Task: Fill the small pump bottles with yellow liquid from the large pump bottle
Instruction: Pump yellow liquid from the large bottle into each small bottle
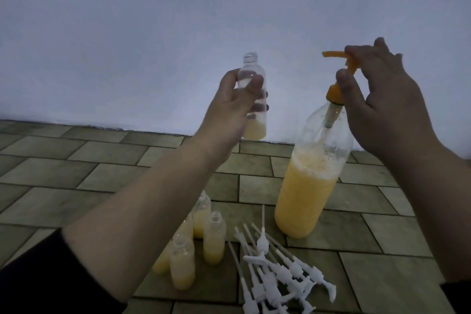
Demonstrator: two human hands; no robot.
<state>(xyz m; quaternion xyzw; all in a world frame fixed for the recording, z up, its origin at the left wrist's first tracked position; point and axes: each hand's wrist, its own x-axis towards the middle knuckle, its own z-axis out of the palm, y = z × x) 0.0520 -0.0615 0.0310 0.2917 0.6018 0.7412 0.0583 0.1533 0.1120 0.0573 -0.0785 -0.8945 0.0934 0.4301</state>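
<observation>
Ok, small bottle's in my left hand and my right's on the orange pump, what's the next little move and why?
Probably bring the small bottle rightward so its open neck sits under the orange pump spout. The left hand holds it well clear of the spout, with only a little yellow liquid at its bottom, while the right hand already grips the pump head on the large bottle.

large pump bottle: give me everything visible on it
The large pump bottle is clear plastic, standing on the tiled floor and leaning slightly in this view. Opaque yellow liquid fills roughly its lower half, with froth on top. An orange pump head sits raised, dip tube visible inside. The right hand holds the pump head.
</observation>
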